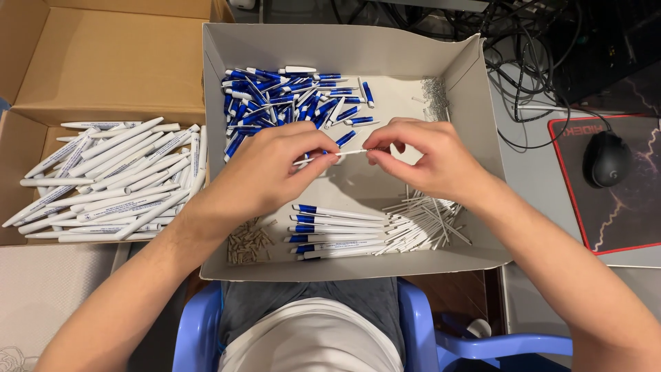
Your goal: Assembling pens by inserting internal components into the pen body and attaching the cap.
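Note:
My left hand (265, 172) and my right hand (423, 158) meet over the middle of a shallow grey cardboard tray (344, 48). Together they pinch a thin white pen refill (348, 153), held level between the fingertips of both. Behind the hands lies a heap of blue and white pen parts (289, 96). Below them a few blue-tipped white pen barrels (337, 231) lie in a row, with a pile of thin white refills (423, 224) to their right and small tan pieces (248, 241) to their left. Small metal springs (435, 93) sit at the tray's back right.
A brown cardboard box (103, 62) on the left holds several finished white pens (117, 179). A black computer mouse (606, 158) rests on a red-edged mat (620, 207) at the right, with black cables (530, 62) behind. A blue plastic chair (200, 331) is beneath me.

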